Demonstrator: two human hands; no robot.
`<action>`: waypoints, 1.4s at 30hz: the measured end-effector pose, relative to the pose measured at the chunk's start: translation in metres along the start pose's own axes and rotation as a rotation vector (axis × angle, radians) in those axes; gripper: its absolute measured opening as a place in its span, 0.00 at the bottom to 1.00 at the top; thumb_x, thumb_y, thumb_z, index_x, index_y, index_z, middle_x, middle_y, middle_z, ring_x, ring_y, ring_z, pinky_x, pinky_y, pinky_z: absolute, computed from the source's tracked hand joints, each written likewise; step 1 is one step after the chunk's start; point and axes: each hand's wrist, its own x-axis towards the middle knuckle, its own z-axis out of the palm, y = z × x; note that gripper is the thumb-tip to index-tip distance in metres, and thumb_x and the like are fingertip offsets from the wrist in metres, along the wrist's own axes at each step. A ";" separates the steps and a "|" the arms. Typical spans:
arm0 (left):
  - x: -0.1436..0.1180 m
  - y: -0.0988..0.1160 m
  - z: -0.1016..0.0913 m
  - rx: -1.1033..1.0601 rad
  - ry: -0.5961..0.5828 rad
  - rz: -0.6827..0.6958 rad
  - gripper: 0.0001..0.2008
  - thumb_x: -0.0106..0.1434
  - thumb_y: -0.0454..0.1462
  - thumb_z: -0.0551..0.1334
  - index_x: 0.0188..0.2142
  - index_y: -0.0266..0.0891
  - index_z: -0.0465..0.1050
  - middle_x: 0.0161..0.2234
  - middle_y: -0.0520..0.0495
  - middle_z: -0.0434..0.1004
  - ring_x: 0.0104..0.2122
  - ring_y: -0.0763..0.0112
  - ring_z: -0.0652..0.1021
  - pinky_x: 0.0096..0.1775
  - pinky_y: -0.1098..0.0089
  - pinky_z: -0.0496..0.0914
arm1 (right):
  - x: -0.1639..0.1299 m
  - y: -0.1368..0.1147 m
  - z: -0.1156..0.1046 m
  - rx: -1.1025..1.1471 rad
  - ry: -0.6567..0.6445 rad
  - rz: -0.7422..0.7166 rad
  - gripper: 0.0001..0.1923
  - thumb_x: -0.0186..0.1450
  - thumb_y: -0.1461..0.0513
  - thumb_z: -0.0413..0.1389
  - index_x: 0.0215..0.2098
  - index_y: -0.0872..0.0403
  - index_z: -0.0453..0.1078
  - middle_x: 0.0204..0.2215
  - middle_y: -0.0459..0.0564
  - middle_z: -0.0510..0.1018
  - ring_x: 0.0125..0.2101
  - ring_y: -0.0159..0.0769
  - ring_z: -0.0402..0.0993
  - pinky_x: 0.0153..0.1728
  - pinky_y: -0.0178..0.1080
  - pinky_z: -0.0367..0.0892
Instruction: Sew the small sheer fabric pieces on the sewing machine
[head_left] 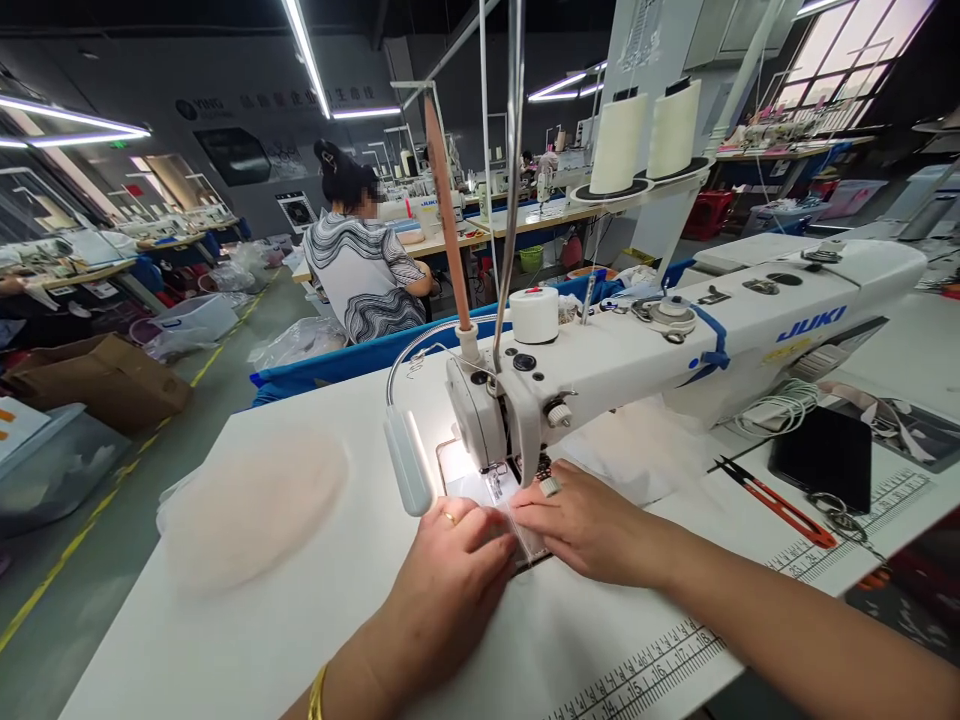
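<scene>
My left hand (450,575) and my right hand (581,520) lie flat on a small sheer piece of fabric (517,515) in front of the needle (495,480) of a white Juki sewing machine (675,340). The fingers of both hands press the piece down onto the table (300,620), with the fingertips nearly touching each other. A ring shows on my left hand and a thimble-like band on my right forefinger. The machine's lamp (409,460) lights the needle plate.
A pale pink stack of sheer pieces (251,505) lies at the left. Red thread snips (776,500), a black phone (821,455) and keys sit to the right. More white fabric (637,450) is behind the machine arm. Another person (364,265) sits ahead, back turned.
</scene>
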 end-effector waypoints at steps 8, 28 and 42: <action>-0.006 0.002 0.004 -0.001 -0.011 -0.020 0.12 0.73 0.27 0.55 0.40 0.42 0.75 0.39 0.50 0.79 0.38 0.62 0.72 0.46 0.56 0.63 | 0.001 -0.001 0.002 0.020 -0.024 0.002 0.09 0.68 0.71 0.53 0.38 0.52 0.71 0.35 0.49 0.79 0.38 0.41 0.67 0.40 0.43 0.57; 0.002 -0.005 0.002 0.102 0.063 -0.005 0.17 0.75 0.28 0.52 0.42 0.40 0.79 0.35 0.46 0.79 0.34 0.64 0.72 0.41 0.60 0.69 | 0.002 -0.002 0.003 0.007 -0.028 0.046 0.10 0.69 0.71 0.52 0.40 0.53 0.73 0.36 0.50 0.79 0.39 0.42 0.67 0.42 0.43 0.59; 0.006 -0.029 0.004 0.087 0.011 -0.061 0.13 0.75 0.31 0.53 0.48 0.41 0.77 0.45 0.43 0.80 0.43 0.59 0.78 0.43 0.60 0.75 | 0.010 0.003 0.013 -0.062 0.091 0.143 0.21 0.65 0.71 0.53 0.56 0.58 0.72 0.45 0.57 0.79 0.43 0.47 0.68 0.40 0.44 0.66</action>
